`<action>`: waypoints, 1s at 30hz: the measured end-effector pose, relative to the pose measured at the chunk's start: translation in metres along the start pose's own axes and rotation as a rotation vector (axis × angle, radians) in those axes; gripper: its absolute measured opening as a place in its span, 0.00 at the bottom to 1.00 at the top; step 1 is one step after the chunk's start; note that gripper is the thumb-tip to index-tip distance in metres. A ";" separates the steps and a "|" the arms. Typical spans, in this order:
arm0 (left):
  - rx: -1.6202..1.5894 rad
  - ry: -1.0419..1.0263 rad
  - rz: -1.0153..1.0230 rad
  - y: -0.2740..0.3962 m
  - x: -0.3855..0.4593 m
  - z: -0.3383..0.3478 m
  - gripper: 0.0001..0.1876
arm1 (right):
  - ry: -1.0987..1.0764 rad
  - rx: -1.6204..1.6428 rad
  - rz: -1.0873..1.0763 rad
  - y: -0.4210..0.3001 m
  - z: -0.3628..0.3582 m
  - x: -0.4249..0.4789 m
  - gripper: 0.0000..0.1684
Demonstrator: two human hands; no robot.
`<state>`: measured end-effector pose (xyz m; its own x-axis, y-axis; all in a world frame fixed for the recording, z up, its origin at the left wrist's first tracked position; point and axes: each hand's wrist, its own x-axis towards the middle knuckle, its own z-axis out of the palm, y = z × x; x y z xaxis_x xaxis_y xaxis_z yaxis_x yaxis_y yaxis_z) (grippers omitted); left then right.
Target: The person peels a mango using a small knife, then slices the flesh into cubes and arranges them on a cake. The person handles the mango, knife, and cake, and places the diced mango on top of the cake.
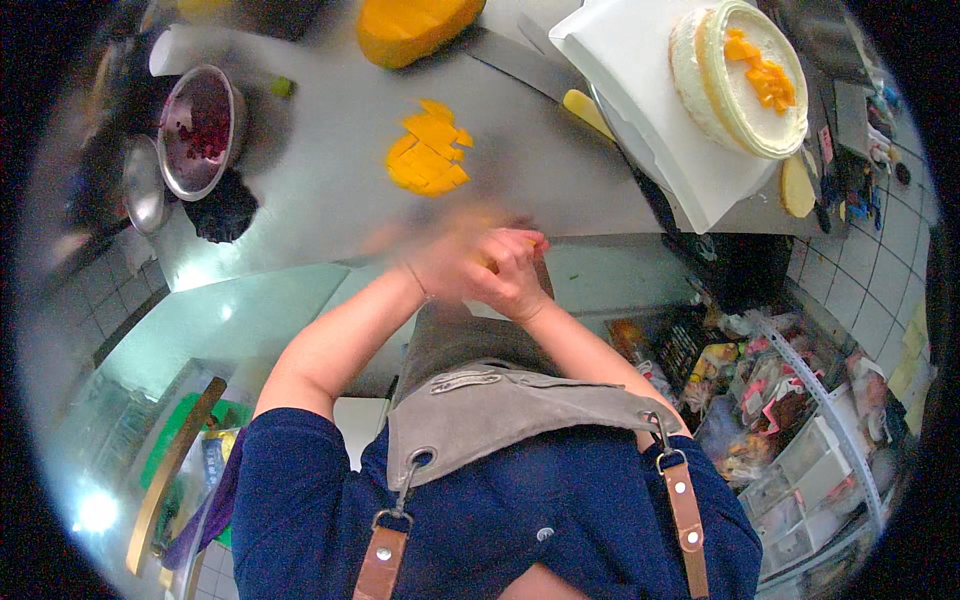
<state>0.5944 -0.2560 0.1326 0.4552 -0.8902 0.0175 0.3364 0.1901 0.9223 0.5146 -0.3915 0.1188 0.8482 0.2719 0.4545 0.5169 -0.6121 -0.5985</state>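
My left hand [442,259] and my right hand [510,274] meet at the near edge of the grey worktop [322,172]. The left is blurred by haze on the picture. My right fingers are curled, and a little yellow-orange shows between them; what they hold is unclear. Just beyond my hands lies a patch of diced mango [429,154] cut in small squares. A large peeled piece of mango [416,30] rests farther back. Beside it a long knife [517,64] with a yellow handle points up and left.
At right, a round cream cake [739,82] topped with mango cubes sits on a white board [637,82]. A bowl [196,135] of dark red fruit bits stands at left, beside a black crumpled item [221,208]. Wrapped goods [765,390] crowd a shelf below right.
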 end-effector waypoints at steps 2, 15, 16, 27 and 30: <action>0.057 -0.024 0.032 0.017 0.007 -0.007 0.22 | 0.075 0.020 -0.007 0.000 -0.003 0.021 0.25; -0.668 0.269 0.071 0.148 0.162 0.032 0.20 | 0.183 -0.161 -0.182 0.010 -0.219 0.180 0.23; -0.429 0.342 0.176 0.132 0.186 0.024 0.19 | 0.202 -0.096 -0.134 0.019 -0.235 0.190 0.22; -0.698 0.735 -0.073 0.204 0.250 0.061 0.28 | 0.139 0.059 0.474 0.141 -0.292 0.193 0.13; -0.810 0.698 0.013 0.209 0.221 0.056 0.31 | 0.241 0.393 0.474 0.150 -0.293 0.192 0.15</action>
<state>0.7186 -0.4363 0.3506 0.7473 -0.5010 -0.4365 0.6588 0.6444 0.3882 0.7214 -0.6483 0.3098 0.9683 -0.1618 0.1902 0.1363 -0.2957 -0.9455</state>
